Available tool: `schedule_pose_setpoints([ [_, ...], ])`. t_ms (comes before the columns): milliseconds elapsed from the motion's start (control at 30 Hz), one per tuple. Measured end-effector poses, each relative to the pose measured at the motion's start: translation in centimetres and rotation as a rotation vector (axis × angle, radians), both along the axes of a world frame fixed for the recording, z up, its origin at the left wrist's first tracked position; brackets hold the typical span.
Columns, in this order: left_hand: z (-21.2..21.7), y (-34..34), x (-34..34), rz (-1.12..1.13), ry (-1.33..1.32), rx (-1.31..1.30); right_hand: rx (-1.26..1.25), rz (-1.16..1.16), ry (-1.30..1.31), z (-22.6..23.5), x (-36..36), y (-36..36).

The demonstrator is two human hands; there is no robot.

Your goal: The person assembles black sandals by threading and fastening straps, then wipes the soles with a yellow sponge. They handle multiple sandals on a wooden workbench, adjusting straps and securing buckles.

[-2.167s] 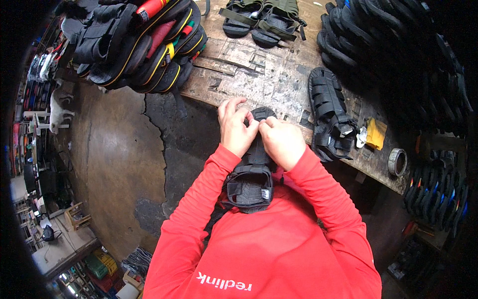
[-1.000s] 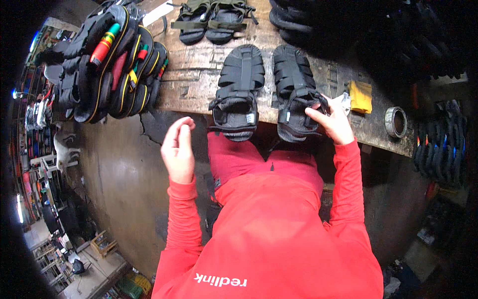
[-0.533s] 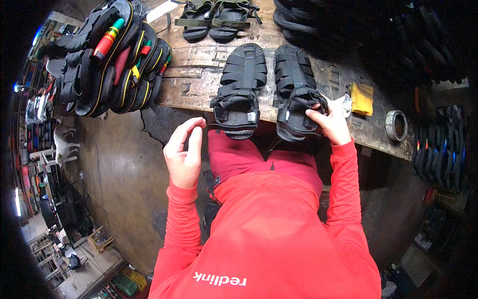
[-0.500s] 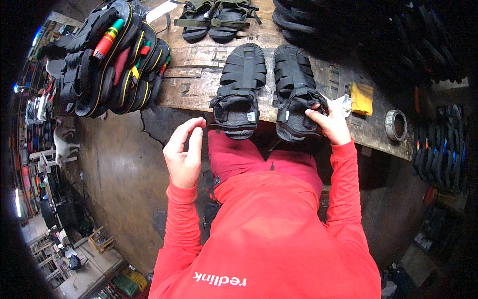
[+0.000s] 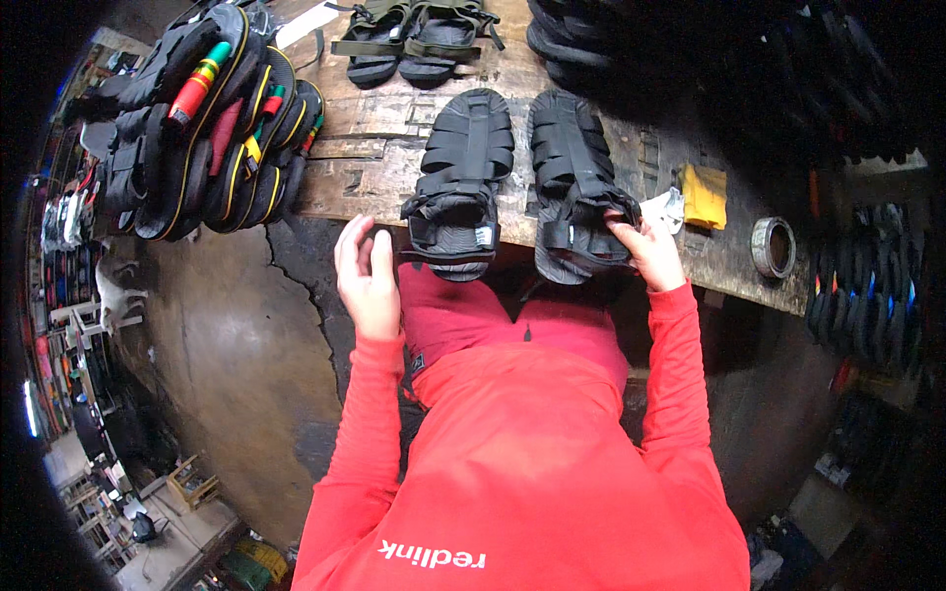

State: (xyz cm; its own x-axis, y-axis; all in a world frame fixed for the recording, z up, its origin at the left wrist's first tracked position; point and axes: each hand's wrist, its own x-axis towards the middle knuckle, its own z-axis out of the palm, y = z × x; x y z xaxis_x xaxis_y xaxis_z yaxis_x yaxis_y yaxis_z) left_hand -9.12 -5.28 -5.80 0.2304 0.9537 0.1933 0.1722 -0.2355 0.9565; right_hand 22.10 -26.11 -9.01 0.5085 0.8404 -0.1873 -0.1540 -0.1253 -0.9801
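Two black strappy sandals lie side by side on the worn wooden table [image 5: 365, 192], their heel ends at its near edge. My right hand [image 5: 647, 248] grips the ankle strap of the right sandal [image 5: 570, 182], thumb on the inner side and fingers partly hidden behind the strap. Just left of the left sandal [image 5: 460, 177], my left hand [image 5: 369, 281] is raised with its fingers apart. It holds nothing and does not touch the sandal.
A stack of black sandals [image 5: 187, 128] with coloured straps stands at the table's left. Olive sandals [image 5: 426, 44] lie at the back, more black sandals [image 5: 572, 49] to their right. A yellow cloth [image 5: 704, 196] and a tape roll [image 5: 774, 247] rest on the right side.
My left hand has risen slightly and its fingers have spread. The whole view has shifted a little, so the table things sit further left. My right hand stays on the right sandal's strap.
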Motion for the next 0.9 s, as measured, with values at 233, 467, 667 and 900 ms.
schedule_pose_setpoints([
  [233, -0.8, 1.2, 9.4, -0.177, 0.371, 0.102, 0.025, -0.096, -0.298, -0.1, -0.2, 1.4],
  [467, -1.8, -2.8, 14.6, -0.166, 0.719, 0.443, -0.030, 0.013, -0.211, 0.6, 0.3, 1.9],
  [667, -1.4, -3.5, 16.0, -0.149, 0.919, 0.452, -0.039, 0.025, -0.151, 0.2, 0.6, 1.8],
  [900, 1.8, -4.2, 15.0, -0.195, 0.921, 0.469, -0.059, 0.050, -0.153, 0.7, 0.7, 1.9],
])
